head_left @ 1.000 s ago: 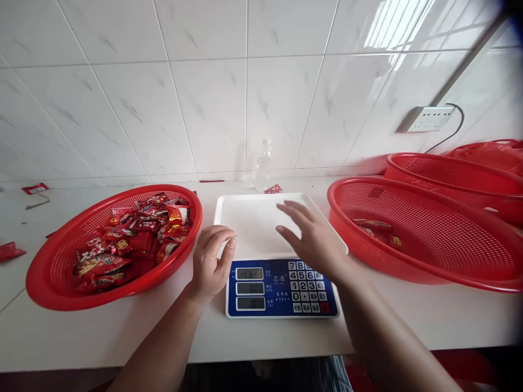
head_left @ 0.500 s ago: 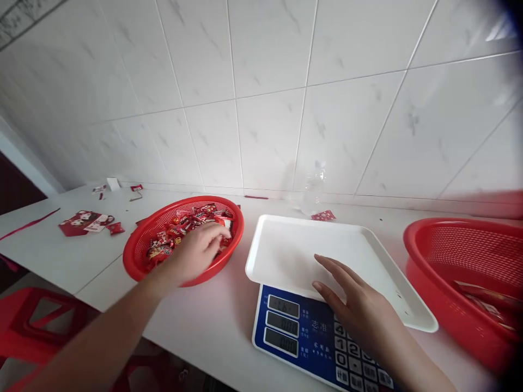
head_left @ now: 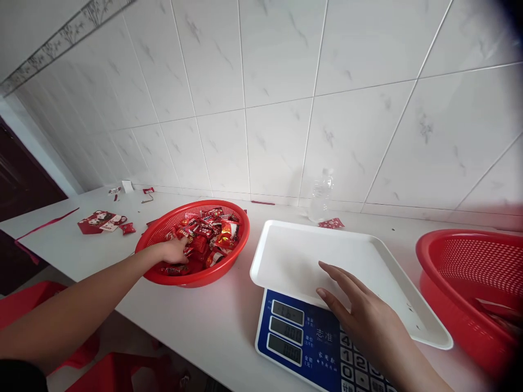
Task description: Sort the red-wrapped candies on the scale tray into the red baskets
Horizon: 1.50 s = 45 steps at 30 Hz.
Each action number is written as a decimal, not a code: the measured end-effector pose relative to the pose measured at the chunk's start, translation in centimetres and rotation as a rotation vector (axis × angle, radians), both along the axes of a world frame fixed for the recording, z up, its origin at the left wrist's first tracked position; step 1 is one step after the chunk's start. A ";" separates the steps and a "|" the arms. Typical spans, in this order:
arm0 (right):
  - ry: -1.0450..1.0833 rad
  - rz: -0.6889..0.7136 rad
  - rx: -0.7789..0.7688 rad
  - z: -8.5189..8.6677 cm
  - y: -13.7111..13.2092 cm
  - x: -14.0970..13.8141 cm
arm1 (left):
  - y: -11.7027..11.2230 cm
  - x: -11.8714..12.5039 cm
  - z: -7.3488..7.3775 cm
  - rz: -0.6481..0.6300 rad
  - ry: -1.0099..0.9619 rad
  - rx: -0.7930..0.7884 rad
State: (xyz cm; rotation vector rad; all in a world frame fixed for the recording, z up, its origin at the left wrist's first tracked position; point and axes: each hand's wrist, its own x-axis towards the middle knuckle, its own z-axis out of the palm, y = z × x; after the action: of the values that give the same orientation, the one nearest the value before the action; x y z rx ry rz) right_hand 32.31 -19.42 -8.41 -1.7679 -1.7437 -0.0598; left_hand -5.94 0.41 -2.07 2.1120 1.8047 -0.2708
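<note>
My left hand (head_left: 175, 252) reaches into the left part of a red plastic basket (head_left: 243, 231) that holds many wrapped candies (head_left: 204, 231). Its fingers curl down among the wrappers, and the tips are hidden, so what they grip cannot be made out. My right hand (head_left: 363, 305) is open with nothing in it, fingers stretched over the near edge of a white tray (head_left: 294, 247). That tray sits on a blue digital scale (head_left: 322, 348), whose keypad is partly covered by this hand. Only a few tiny specks show on the tray.
A second red basket (head_left: 437, 272) stands at the right with packets inside. Behind the tray are a clear plastic bottle (head_left: 321, 196) and a red patterned packet (head_left: 332, 223). Red cards (head_left: 100, 221) and a loose candy (head_left: 128, 228) lie at left. Red stools (head_left: 118, 373) stand below the table.
My left hand has moved from the basket's right part to its left, down among the candies. My right hand stays over the tray's edge. The view has shifted slightly.
</note>
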 end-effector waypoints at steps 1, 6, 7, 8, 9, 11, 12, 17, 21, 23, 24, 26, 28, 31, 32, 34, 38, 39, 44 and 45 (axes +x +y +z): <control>0.008 -0.002 -0.005 0.0 0.0 0.0 | -0.1 0.3 0.2 0.024 -0.055 -0.016; 0.074 -0.003 -0.036 -0.2 0.0 0.3 | -0.6 1.6 2.4 0.020 -0.348 -0.055; 0.087 -0.001 -0.039 -0.2 0.0 0.3 | -0.6 1.6 2.8 0.004 -0.362 -0.059; 0.095 -0.001 -0.038 -0.2 0.0 0.2 | -0.6 1.6 3.0 -0.007 -0.347 -0.071; 0.100 -0.007 -0.034 -0.2 0.0 0.2 | -0.5 1.5 3.0 -0.013 -0.305 -0.087; 0.097 -0.024 -0.028 -0.2 0.0 0.3 | -0.4 1.0 2.7 -0.018 -0.171 -0.135; 0.092 -0.025 -0.030 -0.2 0.0 0.4 | -0.4 0.8 2.3 -0.019 -0.099 -0.160; 0.069 0.038 -0.059 -0.4 0.3 1.2 | -0.6 0.1 0.6 -0.038 0.071 -0.215; 0.058 0.002 -0.045 -0.5 0.3 1.1 | -0.6 -0.4 0.4 -0.068 0.078 -0.229; 0.052 -0.010 -0.028 -0.5 0.2 0.8 | -0.6 -0.7 0.4 -0.087 0.059 -0.274; 0.052 -0.015 -0.024 -0.5 0.1 0.7 | -0.7 -0.9 0.5 -0.092 0.046 -0.303; 0.053 -0.012 -0.030 -0.4 0.0 0.6 | -0.7 -0.9 0.5 -0.090 0.025 -0.347; 0.058 -0.005 -0.047 -0.2 0.0 0.7 | -0.8 -0.7 0.5 -0.081 0.016 -0.343; 0.067 0.014 -0.087 -0.1 0.0 1.0 | -0.8 0.0 0.4 -0.075 0.030 -0.290; 0.069 0.014 -0.095 -0.1 0.1 1.1 | -0.9 0.2 0.4 -0.072 0.035 -0.279; 0.068 0.022 -0.100 -0.2 0.1 1.3 | -1.0 0.6 0.5 -0.063 0.029 -0.278; 0.061 0.038 -0.086 -0.5 0.2 1.5 | -1.4 0.8 0.6 -0.039 -0.035 -0.318; 0.058 0.038 -0.083 -0.6 0.2 1.5 | -1.5 0.8 0.5 -0.035 -0.056 -0.330; 0.048 0.029 -0.103 -0.5 0.2 1.4 | -1.6 1.2 0.1 -0.009 -0.100 -0.383; 0.043 0.021 -0.094 -0.5 0.1 1.3 | -1.6 1.3 0.1 -0.005 -0.107 -0.383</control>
State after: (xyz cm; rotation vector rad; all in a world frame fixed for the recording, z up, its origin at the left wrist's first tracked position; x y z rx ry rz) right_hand 33.57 -19.28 -8.95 -1.8045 -1.7592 0.0698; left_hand -4.62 -1.23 -2.00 1.8267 1.5435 -0.4563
